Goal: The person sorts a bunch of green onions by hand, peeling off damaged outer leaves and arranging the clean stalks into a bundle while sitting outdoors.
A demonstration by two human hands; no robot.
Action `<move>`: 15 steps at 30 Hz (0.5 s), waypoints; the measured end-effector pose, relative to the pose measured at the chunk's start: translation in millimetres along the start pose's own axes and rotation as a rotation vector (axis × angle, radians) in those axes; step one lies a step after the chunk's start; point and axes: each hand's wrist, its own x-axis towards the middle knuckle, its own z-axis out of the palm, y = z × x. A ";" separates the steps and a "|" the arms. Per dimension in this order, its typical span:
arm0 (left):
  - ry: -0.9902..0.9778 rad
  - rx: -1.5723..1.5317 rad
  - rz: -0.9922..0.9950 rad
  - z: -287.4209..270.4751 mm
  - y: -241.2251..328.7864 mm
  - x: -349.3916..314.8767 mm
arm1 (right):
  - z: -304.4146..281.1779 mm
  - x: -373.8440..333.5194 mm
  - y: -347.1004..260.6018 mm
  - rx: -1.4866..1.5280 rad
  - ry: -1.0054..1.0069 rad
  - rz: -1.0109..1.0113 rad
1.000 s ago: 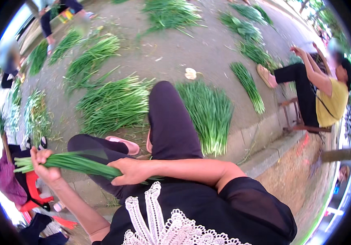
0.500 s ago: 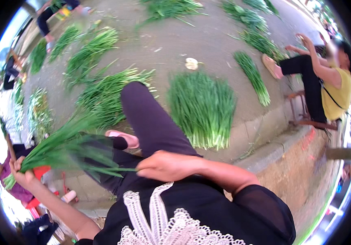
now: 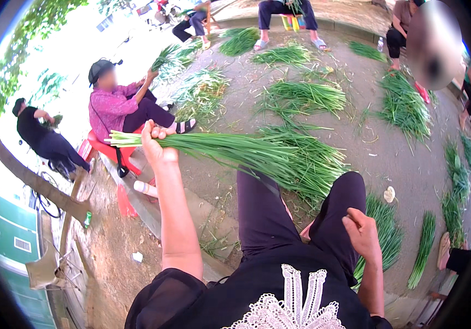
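Observation:
My left hand (image 3: 157, 141) is closed around the pale stem ends of a bundle of green chives (image 3: 219, 147). The bundle lies nearly level, its long leaves reaching right above my left thigh and over a loose heap of chives (image 3: 312, 164) on the ground. Beside my right knee hangs my right hand (image 3: 362, 230), fingers curled in and no leaf showing in them. Under and behind that hand, a neat, dense pile of chives (image 3: 384, 241) is partly covered by my leg and forearm.
A person in a purple top (image 3: 114, 107) sits on a red chair (image 3: 120, 152) at the left, holding greens. More heaps of chives (image 3: 307, 97) are spread over the paved ground. A slim bunch (image 3: 424, 247) lies at the right. A tree trunk (image 3: 38, 181) leans at the far left.
The view has swung left. My left hand still grips the bundle, now stretched out level. My right hand has let go of the leaf tips and moved away to beside my right knee.

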 end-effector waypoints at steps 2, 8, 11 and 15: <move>0.027 -0.022 0.006 -4.5 2.4 1.4 | 7.9 14.5 -17.5 -0.019 -0.108 -0.026; 0.087 -0.120 -0.051 -16.1 -4.7 3.3 | 21.8 35.6 -47.0 -0.023 -0.234 -0.136; 0.128 -0.164 -0.091 -13.5 -13.2 4.6 | 23.8 38.9 -50.5 -0.027 -0.252 -0.161; 0.145 -0.197 -0.125 -6.9 -24.6 5.0 | 31.3 39.6 -44.4 0.023 -0.250 -0.178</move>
